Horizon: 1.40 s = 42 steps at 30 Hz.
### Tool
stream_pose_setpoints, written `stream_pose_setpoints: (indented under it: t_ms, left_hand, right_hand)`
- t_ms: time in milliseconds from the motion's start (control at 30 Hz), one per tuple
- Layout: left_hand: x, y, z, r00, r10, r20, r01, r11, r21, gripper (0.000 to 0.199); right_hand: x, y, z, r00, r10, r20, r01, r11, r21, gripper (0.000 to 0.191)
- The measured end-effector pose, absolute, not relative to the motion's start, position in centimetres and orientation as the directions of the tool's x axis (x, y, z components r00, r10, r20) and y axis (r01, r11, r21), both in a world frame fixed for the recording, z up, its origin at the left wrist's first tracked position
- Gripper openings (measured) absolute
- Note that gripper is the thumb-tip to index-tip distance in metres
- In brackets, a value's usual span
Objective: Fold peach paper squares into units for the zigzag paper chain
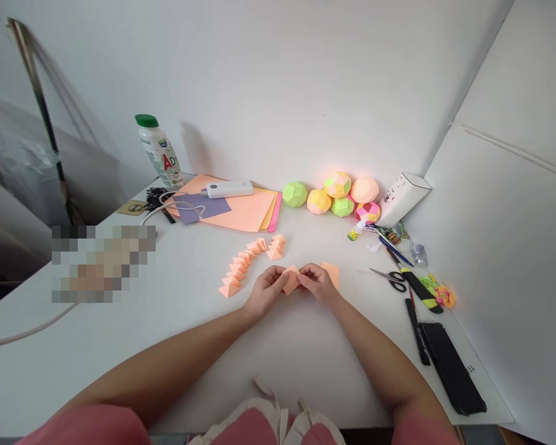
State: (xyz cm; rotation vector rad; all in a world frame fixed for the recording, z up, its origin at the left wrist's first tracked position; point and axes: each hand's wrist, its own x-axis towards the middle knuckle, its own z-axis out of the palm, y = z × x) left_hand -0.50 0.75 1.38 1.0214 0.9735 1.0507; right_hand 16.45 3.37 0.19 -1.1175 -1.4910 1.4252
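Both hands meet over the middle of the white table. A small peach paper piece (291, 280) is pinched between them, its lower corner pointing toward me. My left hand (267, 290) grips its left side, thumb on top. My right hand (319, 282) holds its upper right edge between thumb and fingers. Just behind my right hand lies a flat peach sheet (332, 273), partly covered by it. To the left, a curved row of folded peach units (239, 269) stands on the table, with a shorter row (275, 247) beside its far end.
Colourful paper balls (338, 185) are grouped by the wall, near a small glue bottle (356, 231). Scissors (391, 278), a cutter (421, 290) and a black phone (451, 368) lie right. Peach sheets (250, 210) bear a white power bank (230, 189); a bottle (161, 153) stands back left.
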Motion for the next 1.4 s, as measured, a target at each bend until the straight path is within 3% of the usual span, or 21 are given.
stream_pose_setpoints:
  t_ms: [300, 567, 767, 1067, 1233, 1400]
  left_hand:
    - [-0.4, 1.0, 1.5, 0.148, 0.985, -0.09, -0.31, 0.132, 0.942, 0.029]
    - [-0.2, 1.0, 0.3, 0.241, 0.968, -0.076, -0.199, 0.126, 0.972, 0.031]
    - [-0.3, 0.8, 0.4, 0.292, 0.953, -0.078, -0.044, 0.095, 0.994, 0.038]
    - [-0.4, 0.9, 1.1, 0.149, 0.985, -0.088, -0.096, 0.103, 0.99, 0.042]
    - [-0.2, 0.7, 1.0, 0.194, 0.978, -0.071, -0.12, 0.095, 0.988, 0.036]
    - [-0.3, 0.4, 0.8, 0.232, 0.973, -0.022, -0.014, 0.026, 1.0, 0.033]
  right_hand:
    - [16.7, 3.5, 0.3, -0.313, 0.948, -0.054, 0.035, -0.045, -0.998, 0.019]
    - [16.6, 3.6, 0.4, -0.174, 0.985, -0.008, 0.116, 0.013, -0.993, 0.023]
    - [16.5, 3.4, 0.3, -0.247, 0.968, -0.05, 0.186, -0.004, -0.983, 0.029]
    - [16.4, 3.2, 0.6, -0.341, 0.937, -0.074, 0.12, -0.035, -0.992, 0.029]
    - [16.5, 3.3, 0.4, -0.314, 0.945, -0.091, 0.164, -0.041, -0.986, 0.03]
    - [16.6, 3.4, 0.2, -0.333, 0.939, -0.091, 0.183, -0.031, -0.983, 0.031]
